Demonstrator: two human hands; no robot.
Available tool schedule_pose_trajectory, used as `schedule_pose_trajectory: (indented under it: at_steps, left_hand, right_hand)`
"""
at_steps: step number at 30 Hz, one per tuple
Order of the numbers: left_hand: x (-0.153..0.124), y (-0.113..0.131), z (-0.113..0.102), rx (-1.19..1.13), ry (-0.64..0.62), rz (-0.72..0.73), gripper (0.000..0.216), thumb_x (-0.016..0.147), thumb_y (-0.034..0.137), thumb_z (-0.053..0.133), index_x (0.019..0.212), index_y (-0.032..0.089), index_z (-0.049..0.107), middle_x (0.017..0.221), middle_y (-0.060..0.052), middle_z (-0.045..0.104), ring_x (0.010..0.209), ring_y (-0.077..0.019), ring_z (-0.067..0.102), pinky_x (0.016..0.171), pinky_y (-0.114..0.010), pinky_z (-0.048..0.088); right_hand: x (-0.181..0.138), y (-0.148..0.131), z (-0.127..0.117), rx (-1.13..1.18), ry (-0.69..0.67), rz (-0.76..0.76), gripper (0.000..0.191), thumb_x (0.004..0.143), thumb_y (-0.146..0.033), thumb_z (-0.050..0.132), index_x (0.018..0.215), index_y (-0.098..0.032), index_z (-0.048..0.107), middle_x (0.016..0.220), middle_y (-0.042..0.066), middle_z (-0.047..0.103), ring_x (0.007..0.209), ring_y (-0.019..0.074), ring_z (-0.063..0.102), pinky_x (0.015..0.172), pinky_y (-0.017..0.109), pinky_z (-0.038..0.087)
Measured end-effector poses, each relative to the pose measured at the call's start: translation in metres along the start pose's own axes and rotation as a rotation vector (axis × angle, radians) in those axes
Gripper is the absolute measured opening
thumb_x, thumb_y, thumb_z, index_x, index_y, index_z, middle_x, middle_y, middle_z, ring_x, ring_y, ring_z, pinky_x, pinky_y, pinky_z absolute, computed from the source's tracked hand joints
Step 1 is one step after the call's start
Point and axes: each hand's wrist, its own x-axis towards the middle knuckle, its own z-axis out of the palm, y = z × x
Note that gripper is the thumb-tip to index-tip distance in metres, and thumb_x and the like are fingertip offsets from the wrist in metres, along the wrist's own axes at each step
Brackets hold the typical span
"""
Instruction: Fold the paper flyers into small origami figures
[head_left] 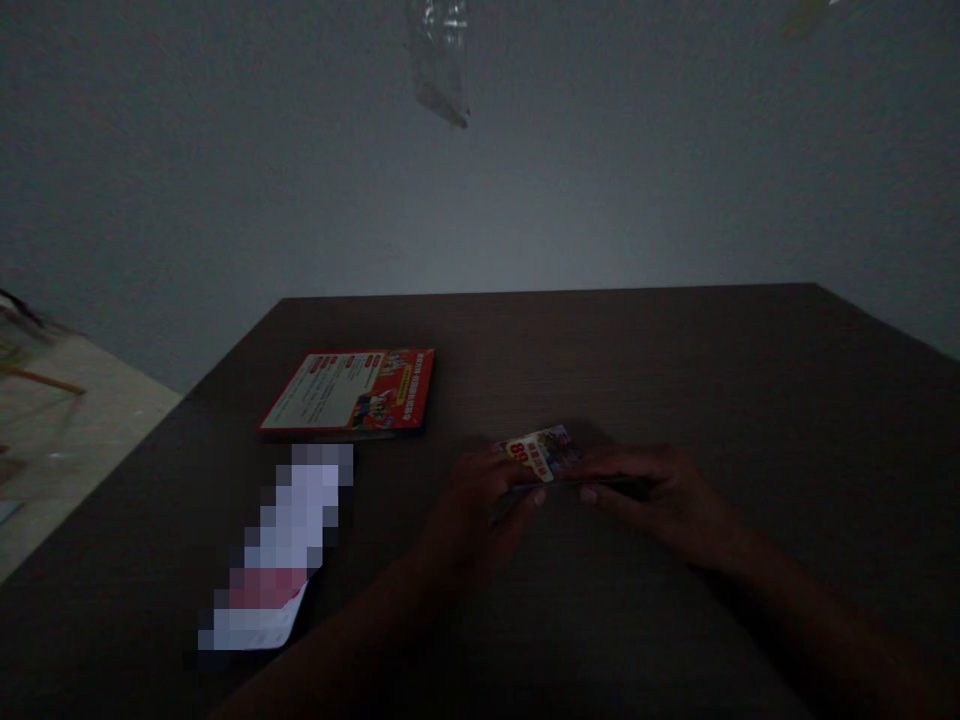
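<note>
Between my two hands is a small printed paper (541, 452), with red figures on a pale patch and a colourful picture beside them. My left hand (480, 495) closes on its left end, thumb in front at the near edge and fingers on top. From the other side my right hand (652, 485) pinches the right end, its fingers above and its thumb below. Both hands rest low at the dark table (600, 370). My fingers cover parts of the paper, and dim light hides fine detail.
A flat red-and-white printed box (345, 392) lies to the left. Nearer me is a phone-like object (277, 560) with a lit, pixelated surface. A clear plastic bag (441, 60) hangs on the grey wall (585, 160) behind the table. Pale floor (82, 430) shows at far left.
</note>
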Motion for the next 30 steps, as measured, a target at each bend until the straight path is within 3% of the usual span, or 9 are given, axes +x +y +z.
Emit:
schedule_pose_trajectory:
  at_steps: [5,11,16,20,24,30]
  left_hand:
    - [0.001,0.003,-0.001,-0.014,-0.084,-0.015,0.024,0.086,0.024,0.054,0.105,0.017,0.065,0.106,-0.008,0.068,0.104,-0.0222,0.058,0.094,-0.038,0.042]
    - [0.003,0.006,-0.004,0.002,-0.112,-0.028,0.022,0.086,0.025,0.053,0.100,0.015,0.066,0.102,-0.010,0.069,0.100,-0.0232,0.059,0.093,-0.041,0.041]
    - [-0.001,0.006,-0.008,0.066,-0.194,0.053,0.014,0.080,0.021,0.059,0.092,0.017,0.065,0.097,-0.008,0.067,0.095,-0.0229,0.058,0.087,-0.040,0.041]
    - [-0.006,0.003,-0.009,0.128,-0.234,0.117,0.028,0.071,0.017,0.066,0.099,0.019,0.063,0.100,-0.007,0.063,0.095,-0.0227,0.055,0.086,-0.038,0.041]
    - [-0.007,0.005,-0.010,0.174,-0.207,0.162,0.031,0.070,0.016,0.068,0.100,0.019,0.061,0.102,-0.006,0.062,0.097,-0.0221,0.054,0.091,-0.039,0.040]
    - [-0.007,0.005,-0.009,0.228,-0.177,0.138,0.029,0.070,0.020,0.070,0.097,0.017,0.062,0.097,-0.007,0.063,0.090,-0.0228,0.055,0.081,-0.038,0.045]
  right_hand:
    - [0.001,0.003,-0.003,-0.057,-0.054,0.073,0.016,0.083,-0.032,0.062,0.088,-0.020,0.071,0.083,0.002,0.072,0.077,0.0170,0.066,0.068,0.027,0.050]
    - [0.000,0.007,-0.002,-0.028,-0.078,0.061,0.014,0.083,-0.029,0.062,0.089,-0.020,0.070,0.086,0.002,0.073,0.078,0.0160,0.067,0.070,0.027,0.051]
    - [-0.002,0.011,-0.004,-0.090,-0.111,-0.118,0.018,0.077,-0.022,0.067,0.095,-0.020,0.068,0.095,0.006,0.071,0.084,0.0172,0.067,0.074,0.030,0.053]
    - [-0.002,0.008,-0.011,-0.330,-0.163,-0.308,0.036,0.070,-0.016,0.072,0.104,-0.020,0.065,0.110,0.009,0.066,0.100,0.0215,0.061,0.085,0.036,0.048]
    - [-0.003,0.011,-0.019,-0.495,-0.184,-0.316,0.048,0.068,-0.018,0.074,0.114,-0.020,0.061,0.115,0.010,0.063,0.104,0.0232,0.058,0.089,0.039,0.046]
    - [-0.001,0.023,-0.021,-0.584,-0.143,-0.373,0.035,0.079,-0.010,0.058,0.112,-0.020,0.061,0.107,0.009,0.066,0.097,0.0207,0.061,0.084,0.038,0.048]
